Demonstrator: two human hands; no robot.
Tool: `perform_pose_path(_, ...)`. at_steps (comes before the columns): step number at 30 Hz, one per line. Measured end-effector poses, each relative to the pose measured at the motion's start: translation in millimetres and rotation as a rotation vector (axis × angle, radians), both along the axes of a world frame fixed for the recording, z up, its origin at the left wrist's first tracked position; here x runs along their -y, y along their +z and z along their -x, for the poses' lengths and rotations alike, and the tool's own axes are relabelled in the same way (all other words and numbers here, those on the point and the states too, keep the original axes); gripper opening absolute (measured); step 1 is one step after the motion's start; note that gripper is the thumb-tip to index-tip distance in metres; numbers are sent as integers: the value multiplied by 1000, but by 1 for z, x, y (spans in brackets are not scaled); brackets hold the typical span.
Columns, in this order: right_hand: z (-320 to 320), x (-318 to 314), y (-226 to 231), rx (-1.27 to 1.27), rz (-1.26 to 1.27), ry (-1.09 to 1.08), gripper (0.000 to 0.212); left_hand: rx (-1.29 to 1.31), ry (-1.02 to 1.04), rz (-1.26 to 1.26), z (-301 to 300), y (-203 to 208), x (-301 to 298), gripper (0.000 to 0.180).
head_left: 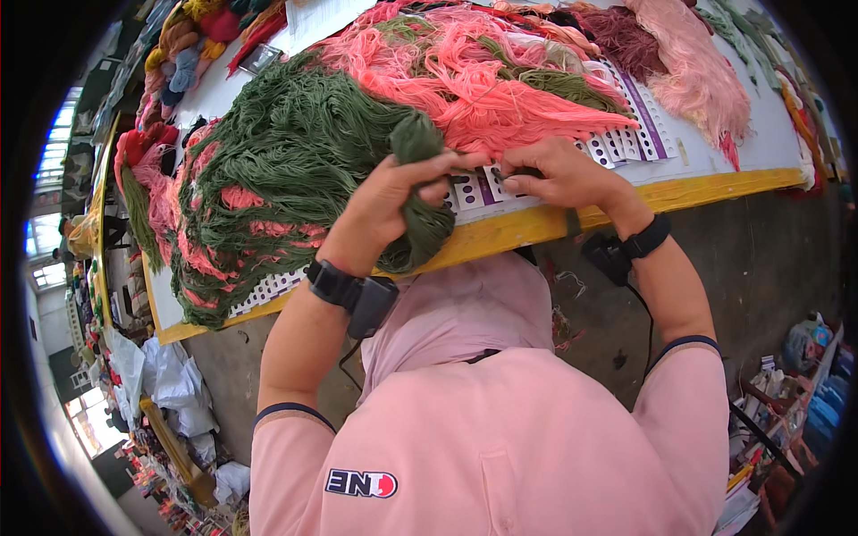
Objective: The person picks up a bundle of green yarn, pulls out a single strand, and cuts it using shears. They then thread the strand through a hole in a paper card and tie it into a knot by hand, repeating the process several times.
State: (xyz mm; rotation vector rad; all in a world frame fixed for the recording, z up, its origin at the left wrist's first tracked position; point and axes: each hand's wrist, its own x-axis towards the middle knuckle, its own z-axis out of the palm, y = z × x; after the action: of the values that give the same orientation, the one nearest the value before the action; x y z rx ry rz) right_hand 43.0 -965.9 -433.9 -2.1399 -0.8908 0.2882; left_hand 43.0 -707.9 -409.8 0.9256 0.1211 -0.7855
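Note:
My left hand (pixel 393 198) is closed round a gathered hank of dark green yarn (pixel 427 228), which bulges above and below the fingers at the table's near edge. A large loose heap of green yarn (pixel 286 134) lies to its left. Close by on the right, my right hand (pixel 561 175) pinches a bit of dark green yarn between thumb and curled fingers. Below that wrist a short green length hangs over the edge. Beneath and between my hands lie white cards (pixel 469 192) with rows of holes and purple strips. A mass of coral-pink yarn (pixel 483 98) spreads just beyond.
The white table (pixel 760 147) has a yellow front edge (pixel 697 189). Pale pink yarn (pixel 693 71) and maroon yarn (pixel 618 40) lie at the far right. Multicoloured hanks (pixel 186 49) sit at the far left. White plastic bags (pixel 179 384) stand on the floor at left.

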Motion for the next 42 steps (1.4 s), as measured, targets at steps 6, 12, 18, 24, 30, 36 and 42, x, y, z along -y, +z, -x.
perform_pose_path(6, -7, -1, 4, -583, -301, -63, 22, 559, -265, -476, 7, -8, 26, 12)
perform_pose_path(12, -15, -12, -4, -259, 118, -49, 18, 320, 173, -578, 5, 10, -5, 12)
perform_pose_path(18, -14, -12, 4, -220, 181, -5, 16, 131, 466, -504, -23, 54, -175, 14)
perform_pose_path(24, -18, -21, 13, -387, 153, -8, 20, 685, 572, -1057, -72, 157, -359, 20)
perform_pose_path(30, -18, -1, 5, -753, -323, -175, 46, 628, 280, -304, -75, 169, -166, 8)
perform_pose_path(36, -13, -21, 4, -538, -273, -267, 31, -109, 65, 353, -7, -24, -9, 37)
perform_pose_path(42, 34, -69, 29, -653, -498, -506, 13, -122, 111, 327, 15, -10, 2, 49)
